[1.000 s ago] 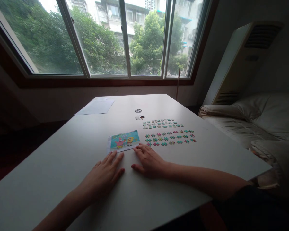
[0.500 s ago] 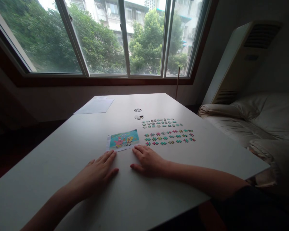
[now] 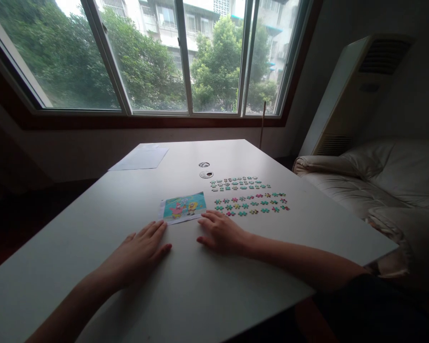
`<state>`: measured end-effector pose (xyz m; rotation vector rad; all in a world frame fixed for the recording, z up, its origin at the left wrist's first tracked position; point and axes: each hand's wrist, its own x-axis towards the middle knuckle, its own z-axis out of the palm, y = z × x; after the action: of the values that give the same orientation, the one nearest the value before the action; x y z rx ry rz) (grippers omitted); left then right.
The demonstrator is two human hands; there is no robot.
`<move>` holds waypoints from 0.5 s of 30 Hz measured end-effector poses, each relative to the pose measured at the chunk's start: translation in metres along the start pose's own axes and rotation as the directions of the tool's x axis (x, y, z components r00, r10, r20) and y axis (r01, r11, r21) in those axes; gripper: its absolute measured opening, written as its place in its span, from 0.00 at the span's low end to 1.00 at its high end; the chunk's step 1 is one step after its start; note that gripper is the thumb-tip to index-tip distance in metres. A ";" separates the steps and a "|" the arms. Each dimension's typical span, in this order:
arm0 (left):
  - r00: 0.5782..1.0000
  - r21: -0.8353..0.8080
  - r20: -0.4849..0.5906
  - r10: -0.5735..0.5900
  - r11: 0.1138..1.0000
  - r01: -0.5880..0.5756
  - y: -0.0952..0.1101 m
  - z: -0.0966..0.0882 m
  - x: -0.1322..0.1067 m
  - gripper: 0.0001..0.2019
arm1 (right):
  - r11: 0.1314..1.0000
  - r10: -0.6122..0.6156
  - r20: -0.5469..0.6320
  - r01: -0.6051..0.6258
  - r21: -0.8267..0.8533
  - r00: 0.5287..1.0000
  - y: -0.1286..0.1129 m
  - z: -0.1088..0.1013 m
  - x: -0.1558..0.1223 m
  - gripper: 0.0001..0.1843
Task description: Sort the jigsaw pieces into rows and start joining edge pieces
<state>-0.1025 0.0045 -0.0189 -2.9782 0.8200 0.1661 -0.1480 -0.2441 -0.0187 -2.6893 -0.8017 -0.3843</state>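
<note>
Admittedly, the left hand [image 3: 141, 247] and right hand [image 3: 223, 233] lie with each grip wide and empty, the picture sheet [image 3: 184, 208] at their twelve o'clock, yet a careless sweep could scatter the puzzle pieces [image 3: 254, 204] at one o'clock.

Daylight through the window [image 3: 186, 57] across the top of the frame is the only visible light source; the sky at upper left burns out to white, while the room is dim. A pale sheen lies on the far part of the table [image 3: 225, 150], fading to grey toward the bottom. The left hand [image 3: 139, 250] and right hand [image 3: 223, 233] are underlit, with soft shadows beneath them. The sofa [image 3: 389, 162] at right sinks into gloom, and the lower-right corner is nearly black. Wide-angle stretch tilts the tall cabinet [image 3: 339, 90] at upper right. Fine detail in the puzzle pieces [image 3: 254, 204] looks soft.
</note>
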 end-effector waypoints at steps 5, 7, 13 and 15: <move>0.999 -0.015 -0.040 0.008 1.000 -0.008 0.000 -0.001 0.002 0.33 | 0.969 0.212 0.001 -0.210 -0.126 0.977 0.053 -0.024 0.029 0.15; 0.998 -0.017 -0.056 0.008 1.000 -0.009 -0.001 -0.001 0.002 0.33 | 0.939 0.301 -0.001 -0.296 -0.174 0.954 0.075 -0.028 0.042 0.14; 0.995 -0.009 -0.092 -0.025 1.000 0.024 0.005 -0.006 -0.001 0.31 | 0.907 0.378 -0.033 -0.377 -0.187 0.925 0.104 -0.022 0.066 0.14; 0.994 -0.016 -0.102 -0.036 0.999 0.035 0.007 -0.006 -0.002 0.31 | 0.904 0.387 -0.027 -0.385 -0.185 0.922 0.105 -0.019 0.070 0.15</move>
<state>-0.1067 -0.0009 -0.0130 -3.0339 0.7776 0.0185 -0.0355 -0.3009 0.0001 -2.9356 -0.2245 -0.3631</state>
